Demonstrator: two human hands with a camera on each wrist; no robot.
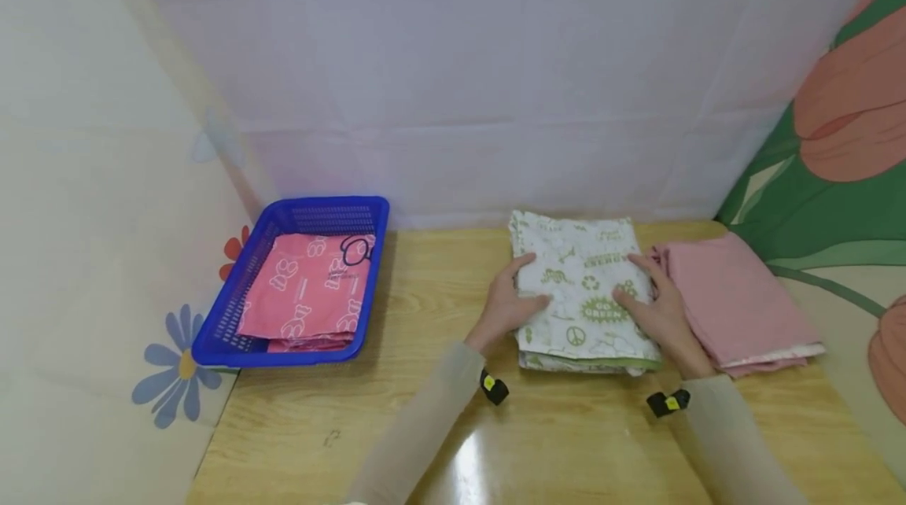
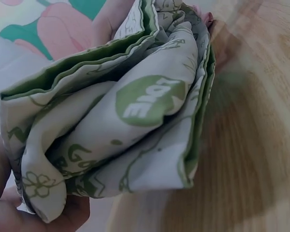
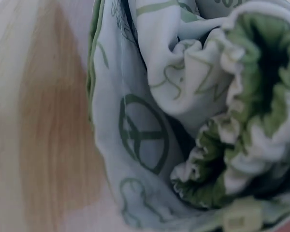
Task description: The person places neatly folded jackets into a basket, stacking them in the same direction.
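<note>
A folded white cloth (image 1: 573, 324) with green print and a green lining is held at both sides over the wooden table. My left hand (image 1: 504, 307) grips its left side, thumb on top and fingers round the edge; in the left wrist view, fingers (image 2: 70, 212) curl beneath the folds. On the opposite side, my right hand (image 1: 661, 315) holds the cloth with its thumb lying over the top layer. Close up in the right wrist view, the cloth (image 3: 135, 121) shows rolled inner layers and gathered, elastic-looking openings with green inside.
Right of my right hand lies a folded pink cloth (image 1: 739, 300) with a white edge. A blue plastic basket (image 1: 283, 360) at the left contains folded pink printed cloth (image 1: 307, 285). Hanging sheets surround the wooden table (image 1: 425, 277) at the back and sides.
</note>
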